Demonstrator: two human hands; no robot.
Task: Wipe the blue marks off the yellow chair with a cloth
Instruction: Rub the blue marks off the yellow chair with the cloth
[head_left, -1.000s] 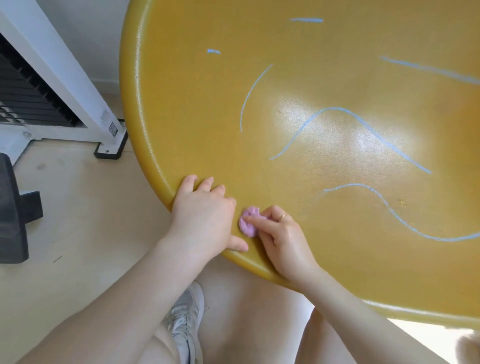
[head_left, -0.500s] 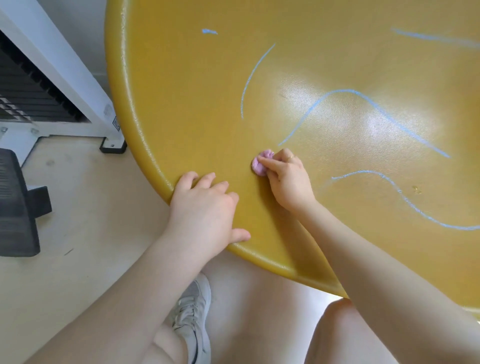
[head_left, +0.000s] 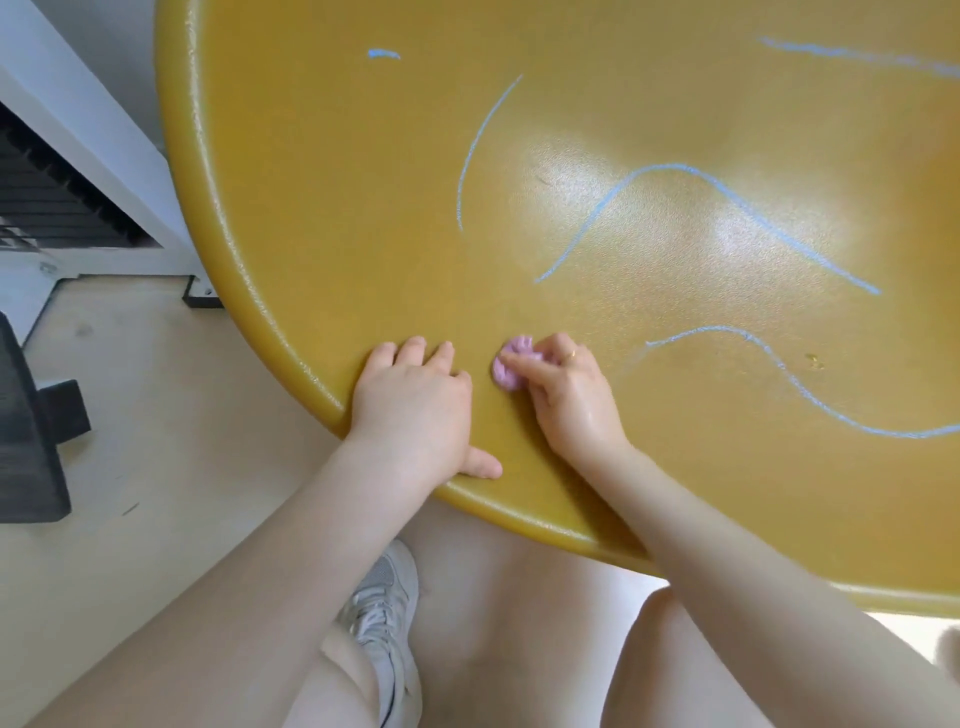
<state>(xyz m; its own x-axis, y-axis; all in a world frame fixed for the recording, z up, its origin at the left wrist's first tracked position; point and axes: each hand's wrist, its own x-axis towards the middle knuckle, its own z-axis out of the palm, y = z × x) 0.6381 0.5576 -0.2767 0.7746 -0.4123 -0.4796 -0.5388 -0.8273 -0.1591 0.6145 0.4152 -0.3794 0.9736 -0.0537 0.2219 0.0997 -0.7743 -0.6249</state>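
The right hand (head_left: 569, 395) pinched a small crumpled pink cloth (head_left: 510, 364) against the glossy yellow plastic chair seat (head_left: 337, 208), just below centre frame. Beside it, not touching, the left hand (head_left: 415, 410) lay flat and unclenched over the seat's rounded lower-left edge, grasping nothing. Five thin blue chalk-like marks (head_left: 701, 218) curved across the seat, all above and right of the cloth.

The chair (head_left: 332, 218) is glossy mustard yellow, crossed by pale blue marks (head_left: 706, 208) in thin wavy lines. Near its front rim, the crumpled cloth (head_left: 509, 366) is pink-lilac. Left of the chair, the floor (head_left: 156, 415) is pale beige; below the rim, a shoe (head_left: 384, 613) is light grey-white.
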